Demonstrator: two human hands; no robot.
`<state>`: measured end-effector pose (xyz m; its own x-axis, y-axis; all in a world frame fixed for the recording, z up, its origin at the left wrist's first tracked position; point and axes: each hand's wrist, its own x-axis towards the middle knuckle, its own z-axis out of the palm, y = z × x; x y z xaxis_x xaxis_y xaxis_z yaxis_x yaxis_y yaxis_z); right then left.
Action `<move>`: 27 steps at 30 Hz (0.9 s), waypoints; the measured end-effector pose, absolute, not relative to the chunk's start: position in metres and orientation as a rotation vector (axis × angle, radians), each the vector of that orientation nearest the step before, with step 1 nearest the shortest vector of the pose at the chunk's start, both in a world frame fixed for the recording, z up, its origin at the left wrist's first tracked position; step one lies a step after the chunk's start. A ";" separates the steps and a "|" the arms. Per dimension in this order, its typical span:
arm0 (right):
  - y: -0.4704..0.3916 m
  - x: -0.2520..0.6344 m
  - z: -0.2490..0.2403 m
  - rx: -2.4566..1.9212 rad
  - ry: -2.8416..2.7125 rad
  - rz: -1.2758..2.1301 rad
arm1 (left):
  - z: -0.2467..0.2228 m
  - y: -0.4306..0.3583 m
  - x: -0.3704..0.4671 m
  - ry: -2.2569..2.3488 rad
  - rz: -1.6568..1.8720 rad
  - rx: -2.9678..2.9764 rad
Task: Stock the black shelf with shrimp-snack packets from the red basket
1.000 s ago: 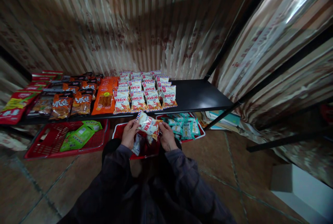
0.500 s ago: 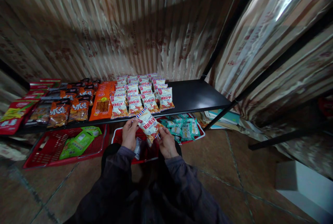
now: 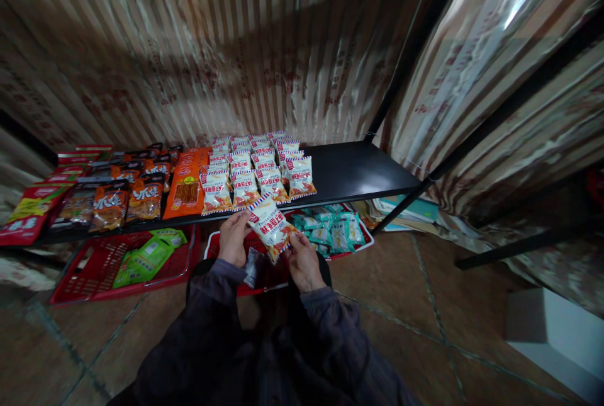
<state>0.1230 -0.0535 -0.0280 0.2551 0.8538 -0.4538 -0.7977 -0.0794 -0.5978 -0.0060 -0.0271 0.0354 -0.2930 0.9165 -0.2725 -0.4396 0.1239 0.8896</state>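
Between my two hands is a white and orange snack bag [image 3: 270, 228], tilted, its printed front facing up. My left hand [image 3: 234, 239] pinches its upper left corner, and my right hand [image 3: 303, 260] grips its lower right edge. Just behind, matching snack bags [image 3: 245, 189] stand in rows on a black shelf [image 3: 356, 170]. Below my hands sits a red basket [image 3: 268, 280] with a silvery packet [image 3: 253, 267] in it and teal packets [image 3: 337, 230] at its right part.
Orange packs [image 3: 186, 186], brown snack bags [image 3: 146, 195] and red bags [image 3: 33, 208] line the shelf's left side. Another red basket [image 3: 89, 267] holds green packets [image 3: 144, 261]. A slanted black post [image 3: 401, 214] and a white box [image 3: 557, 330] are at the right.
Both hands keep hold of the snack bag, which is turned slightly and sits a touch lower. The view has shifted a little. The bags on the shelf look the same.
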 end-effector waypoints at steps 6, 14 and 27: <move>-0.064 0.117 -0.029 -0.864 -0.161 1.372 | 0.050 -0.020 -0.010 1.293 1.449 0.570; -0.075 0.109 -0.028 -0.870 -0.205 1.358 | 0.049 -0.015 -0.015 1.284 1.466 0.637; -0.042 0.140 0.018 -0.917 -0.557 1.394 | 0.054 -0.022 -0.024 1.235 1.336 0.917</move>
